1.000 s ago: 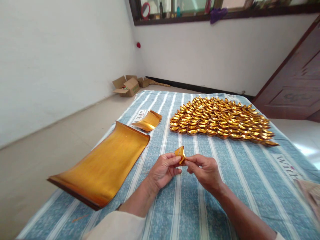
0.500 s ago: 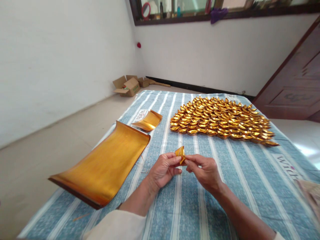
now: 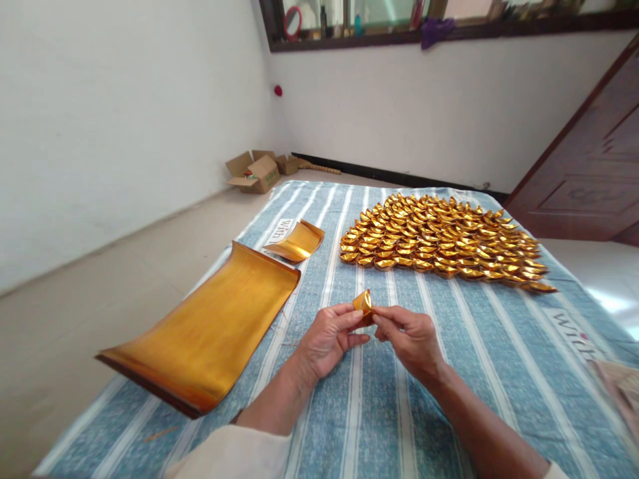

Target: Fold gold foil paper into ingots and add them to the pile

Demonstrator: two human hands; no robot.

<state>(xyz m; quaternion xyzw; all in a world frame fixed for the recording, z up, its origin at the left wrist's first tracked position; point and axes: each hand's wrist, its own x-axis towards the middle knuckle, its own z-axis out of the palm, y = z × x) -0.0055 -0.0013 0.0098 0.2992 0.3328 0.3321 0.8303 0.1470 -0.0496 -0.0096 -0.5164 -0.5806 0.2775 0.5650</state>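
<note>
A small folded piece of gold foil paper (image 3: 363, 303) is pinched between the fingertips of both hands above the blue striped cloth (image 3: 499, 346). My left hand (image 3: 327, 339) holds its left side and my right hand (image 3: 407, 339) holds its right side. Left of my hands lies a thick curved stack of large gold foil sheets (image 3: 210, 329). A smaller stack of gold sheets (image 3: 296, 241) lies beyond it. Farther back, several folded gold paper ingots (image 3: 439, 243) lie packed in rows on the cloth.
The cloth covers a low flat surface whose left edge borders bare floor (image 3: 100, 293). Open cardboard boxes (image 3: 254, 171) sit by the far wall. A dark wooden door (image 3: 594, 166) stands at right. A window sill (image 3: 399, 33) with bottles runs along the top.
The folded gold piece has been pressed slightly smaller and lower between my fingertips; my hands shifted a little closer together. Everything else stays put.
</note>
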